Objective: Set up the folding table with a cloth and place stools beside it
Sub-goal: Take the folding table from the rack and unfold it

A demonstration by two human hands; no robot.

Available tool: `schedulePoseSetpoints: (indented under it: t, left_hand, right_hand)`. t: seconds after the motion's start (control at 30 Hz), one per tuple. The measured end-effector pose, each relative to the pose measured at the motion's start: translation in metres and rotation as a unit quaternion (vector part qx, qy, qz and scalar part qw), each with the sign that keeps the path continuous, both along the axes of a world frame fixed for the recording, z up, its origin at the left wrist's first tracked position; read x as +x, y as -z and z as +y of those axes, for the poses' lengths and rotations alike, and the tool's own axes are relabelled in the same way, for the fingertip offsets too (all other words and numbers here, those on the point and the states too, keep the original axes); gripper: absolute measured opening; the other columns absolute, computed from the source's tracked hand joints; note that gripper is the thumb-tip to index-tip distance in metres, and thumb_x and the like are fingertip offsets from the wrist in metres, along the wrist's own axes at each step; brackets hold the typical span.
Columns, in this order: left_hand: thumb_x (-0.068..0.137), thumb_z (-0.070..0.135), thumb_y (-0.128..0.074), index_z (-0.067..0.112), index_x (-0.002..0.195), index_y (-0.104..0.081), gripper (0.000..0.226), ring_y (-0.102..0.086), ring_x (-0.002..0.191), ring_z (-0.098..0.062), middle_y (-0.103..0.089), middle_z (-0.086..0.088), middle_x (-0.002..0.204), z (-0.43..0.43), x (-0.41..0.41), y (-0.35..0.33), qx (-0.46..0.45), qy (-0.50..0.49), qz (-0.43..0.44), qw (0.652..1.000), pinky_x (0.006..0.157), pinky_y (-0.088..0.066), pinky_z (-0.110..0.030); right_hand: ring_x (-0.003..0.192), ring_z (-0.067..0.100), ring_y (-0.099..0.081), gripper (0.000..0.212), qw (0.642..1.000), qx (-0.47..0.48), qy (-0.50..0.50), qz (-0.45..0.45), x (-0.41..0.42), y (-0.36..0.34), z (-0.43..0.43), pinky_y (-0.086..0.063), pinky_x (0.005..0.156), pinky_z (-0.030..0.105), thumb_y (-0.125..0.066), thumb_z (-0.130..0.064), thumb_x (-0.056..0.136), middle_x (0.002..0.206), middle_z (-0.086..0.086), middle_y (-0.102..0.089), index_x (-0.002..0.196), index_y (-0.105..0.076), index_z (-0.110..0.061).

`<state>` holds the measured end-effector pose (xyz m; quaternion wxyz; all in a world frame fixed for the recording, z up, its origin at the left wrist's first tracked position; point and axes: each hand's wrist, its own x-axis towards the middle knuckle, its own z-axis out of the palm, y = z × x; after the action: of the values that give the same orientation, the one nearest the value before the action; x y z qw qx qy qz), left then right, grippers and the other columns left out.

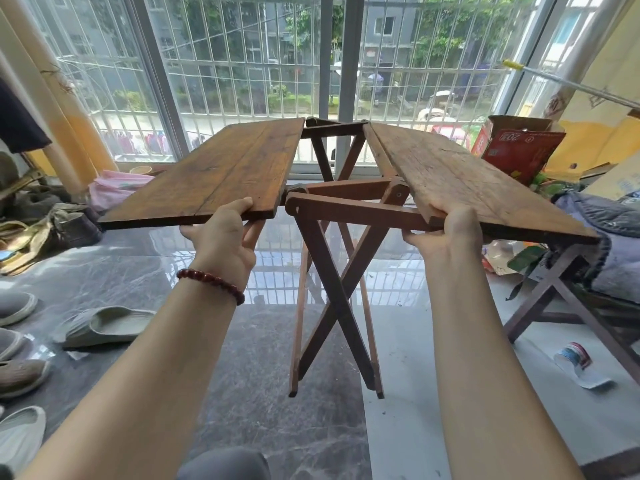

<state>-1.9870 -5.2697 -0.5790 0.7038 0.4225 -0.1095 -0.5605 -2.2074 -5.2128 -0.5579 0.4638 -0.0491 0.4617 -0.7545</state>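
A wooden folding table stands on crossed legs [332, 306] in front of the window. Its top is split into two leaves with a gap between them. The left leaf [214, 171] is darker brown and lies almost level. The right leaf [467, 178] is paler and slopes down to the right. My left hand [225, 237] grips the near edge of the left leaf, thumb on top. My right hand [446, 233] grips the near edge of the right leaf. A dark wooden stool [568, 292] with crossed legs stands at the right, under a grey cloth [616, 251]. No tablecloth lies on the table.
Several shoes and slippers [104, 323] lie on the marble floor at the left. A red cardboard box [519, 150] and clutter sit at the right by the window. A crumpled wrapper [578, 362] lies on the floor at the right. A pink bundle [114, 185] rests behind the left leaf.
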Motion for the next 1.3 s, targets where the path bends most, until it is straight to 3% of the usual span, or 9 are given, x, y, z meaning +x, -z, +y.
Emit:
schedulePoseSetpoints:
  t: [0.27,0.43,0.6,0.7,0.97,1.03,1.17,1.23,1.3]
  left_hand:
    - [0.075,-0.008,-0.068,0.017,0.126,-0.029,0.068,-0.071,0.081,-0.028,-0.058,-0.019,0.115,0.005,0.001,0.013,0.031,0.024,0.018,0.999,0.061,-0.060,-0.032]
    - [0.076,-0.004,-0.068,0.010,0.132,-0.035,0.066,-0.072,0.078,-0.027,-0.060,-0.019,0.114,-0.003,0.006,0.027,0.037,0.060,0.023,0.997,0.054,-0.057,-0.027]
    - [0.078,-0.006,-0.061,0.005,0.134,-0.035,0.062,-0.072,0.079,-0.029,-0.060,-0.022,0.116,-0.015,0.013,0.026,0.010,0.098,0.028,0.995,0.056,-0.058,-0.031]
    - [0.072,-0.007,-0.063,0.004,0.132,-0.034,0.068,-0.072,0.081,-0.032,-0.058,-0.024,0.119,-0.013,0.017,0.023,0.004,0.097,0.027,0.995,0.060,-0.059,-0.033]
    - [0.070,-0.006,-0.065,0.006,0.130,-0.028,0.072,-0.070,0.088,-0.032,-0.054,-0.024,0.119,0.007,0.012,0.017,-0.014,0.064,0.000,0.998,0.061,-0.060,-0.034]
    - [0.073,-0.008,-0.064,0.011,0.132,-0.027,0.071,-0.068,0.092,-0.032,-0.053,-0.022,0.121,0.016,0.008,0.016,-0.028,0.061,-0.011,0.998,0.060,-0.059,-0.032]
    - [0.074,-0.010,-0.062,0.012,0.128,-0.031,0.067,-0.065,0.098,-0.032,-0.052,-0.019,0.121,0.029,-0.019,0.004,-0.069,0.105,-0.047,0.991,0.062,-0.060,-0.037]
    - [0.067,-0.004,-0.066,0.009,0.131,-0.034,0.073,-0.065,0.098,-0.030,-0.054,-0.019,0.124,0.037,-0.032,0.001,-0.067,0.151,-0.056,0.985,0.061,-0.060,-0.034]
    - [0.070,-0.006,-0.064,0.012,0.135,-0.031,0.075,-0.064,0.100,-0.032,-0.054,-0.017,0.125,0.040,-0.044,0.002,-0.066,0.148,-0.055,0.985,0.059,-0.059,-0.032]
  right_hand:
    - [0.093,0.028,-0.056,0.032,1.000,-0.015,-0.011,-0.003,-0.002,0.009,-0.002,-0.052,0.079,0.046,-0.055,-0.004,0.085,0.102,0.012,-0.055,0.115,-0.046,-0.010]
    - [0.090,0.023,-0.057,0.033,1.000,0.000,0.006,0.007,-0.001,0.015,-0.001,-0.054,0.084,0.045,-0.061,-0.006,0.083,0.103,0.011,-0.056,0.112,-0.048,-0.011]
    - [0.093,0.022,-0.062,0.019,1.000,-0.012,0.005,0.005,-0.002,0.015,0.003,-0.051,0.091,0.046,-0.064,0.001,0.078,0.098,0.011,-0.060,0.093,-0.055,-0.008]
    - [0.096,0.025,-0.062,0.022,0.999,-0.029,-0.010,0.013,-0.006,0.012,0.005,-0.051,0.091,0.046,-0.063,0.002,0.078,0.106,0.014,-0.059,0.096,-0.056,-0.008]
    - [0.084,0.018,-0.059,0.070,0.989,-0.077,0.029,0.120,0.008,-0.022,0.002,-0.053,0.048,0.028,-0.063,0.001,0.067,0.116,0.012,-0.059,0.134,-0.045,-0.009]
    - [0.083,0.018,-0.059,0.071,0.991,-0.086,0.020,0.102,0.017,-0.019,0.009,-0.056,0.053,0.032,-0.062,0.003,0.068,0.114,0.011,-0.057,0.135,-0.044,-0.008]
    - [0.081,0.014,-0.060,0.061,0.996,-0.036,0.011,0.076,0.033,0.007,0.019,-0.055,0.084,0.037,-0.063,0.002,0.077,0.105,0.003,-0.058,0.133,-0.043,-0.012]
    - [0.083,0.014,-0.060,0.069,0.997,-0.024,0.021,0.076,0.036,0.017,0.022,-0.055,0.083,0.035,-0.065,0.001,0.075,0.114,0.006,-0.058,0.138,-0.038,-0.014]
    - [0.085,0.016,-0.061,0.072,0.997,-0.019,0.034,0.071,0.030,0.020,0.024,-0.058,0.069,0.029,-0.066,-0.001,0.074,0.121,0.008,-0.057,0.139,-0.037,-0.013]
